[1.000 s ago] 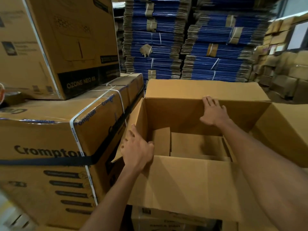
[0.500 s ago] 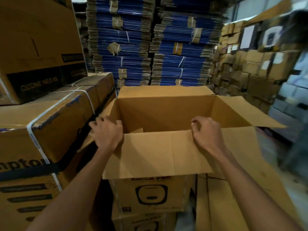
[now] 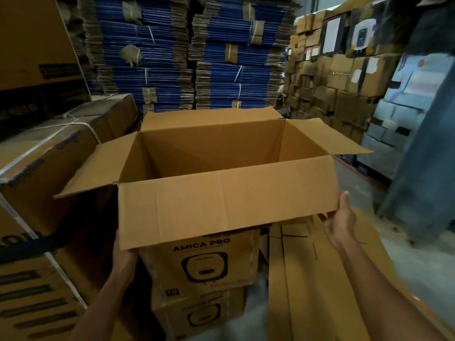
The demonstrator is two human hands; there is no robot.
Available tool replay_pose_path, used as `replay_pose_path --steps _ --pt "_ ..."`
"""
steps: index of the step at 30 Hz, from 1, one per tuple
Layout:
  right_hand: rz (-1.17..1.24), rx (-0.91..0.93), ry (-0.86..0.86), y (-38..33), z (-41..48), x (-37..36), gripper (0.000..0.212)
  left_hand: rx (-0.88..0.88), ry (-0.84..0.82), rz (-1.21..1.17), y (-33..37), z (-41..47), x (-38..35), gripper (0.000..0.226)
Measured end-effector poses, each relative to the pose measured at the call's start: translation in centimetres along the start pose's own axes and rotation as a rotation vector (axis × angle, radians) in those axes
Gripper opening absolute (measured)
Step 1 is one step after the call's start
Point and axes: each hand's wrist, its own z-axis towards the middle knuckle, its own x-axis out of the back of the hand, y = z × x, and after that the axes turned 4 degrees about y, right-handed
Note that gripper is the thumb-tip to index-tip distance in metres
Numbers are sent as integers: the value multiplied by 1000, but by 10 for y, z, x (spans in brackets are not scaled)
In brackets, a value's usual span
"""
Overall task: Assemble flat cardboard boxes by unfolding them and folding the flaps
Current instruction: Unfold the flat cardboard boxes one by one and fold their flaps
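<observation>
1. We see the cardboard box (image 3: pixel 211 146) upright in the middle of the view with its mouth open and all four top flaps spread outward.
2. The near flap (image 3: pixel 226 205) hangs down toward the camera and hides the box's front wall.
3. The right hand (image 3: pixel 341 222) pinches the lower right corner of that flap, with the thumb up along its side edge and the fingers beneath it.
4. The left hand (image 3: pixel 124 257) reaches under the flap's lower left corner. Its fingers are hidden, so we cannot tell whether it grips.
5. The two hands are well apart, one at each lower corner.
6. Below the flap stands a stack of printed cartons (image 3: pixel 204 264) marked AMICA PRO. We cannot tell whether the box rests on it.
7. Flat cardboard sheets (image 3: pixel 307 279) lie to the right, a strapped carton (image 3: pixel 49 156) sits to the left, and bundled blue flat cartons (image 3: pixel 160 57) tower behind.
</observation>
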Motion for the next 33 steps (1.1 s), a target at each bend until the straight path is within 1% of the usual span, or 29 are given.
replay_pose_path --steps 2,4,5,7,8,9,10,12,13,14,15,17,18,19,22,24,26,29,30,33 --pt "28 -93 30 -1 6 -3 36 56 -101 -46 1 -7 -5 44" --pt "24 -95 47 3 11 -5 24 69 -166 -23 -2 -8 -7 38" --pt "-21 -65 20 4 14 -6 22 76 -201 -20 -5 -7 -6 35" --pt "-182 -11 -95 6 19 -6 23 144 -251 -15 -13 -1 -4 46" --pt "-298 0 -171 8 21 -7 22 197 -259 -43 -11 0 -4 41" --pt "-422 -9 -218 8 22 -8 24 258 -256 -88 -5 -2 -6 25" --pt "-527 -30 -237 9 25 -10 25 298 -268 -84 -8 1 -8 15" --pt "-600 -93 -229 12 27 -13 23 345 -257 -9 -6 3 -14 25" --pt "-606 -90 -227 13 29 -14 25 331 -232 20 -3 3 -16 30" --pt "-623 -43 -238 15 32 -15 33 272 -216 68 -2 7 -18 31" --pt "-630 20 -266 15 37 -16 48 209 -216 103 -2 11 -20 40" --pt "-615 117 -324 9 44 -23 86 152 -175 134 18 14 -24 62" --pt "-612 136 -333 2 44 -30 95 141 -143 137 30 17 -25 66" --pt "-614 158 -321 -6 46 -37 98 109 -116 137 41 22 -26 67" --pt "-611 266 -292 -28 48 -58 88 3 -71 143 71 38 -21 70" --pt "-614 336 -282 -43 48 -70 76 -72 -8 149 93 46 -17 65" --pt "-647 386 -257 -60 51 -82 66 -103 34 149 111 54 -14 62" --pt "-726 430 -243 -81 57 -97 64 -157 56 128 135 64 -9 61" --pt "-750 440 -244 -84 58 -101 63 -152 51 116 139 66 -7 65" --pt "-771 424 -267 -83 57 -103 60 -111 14 42 144 64 -4 87"
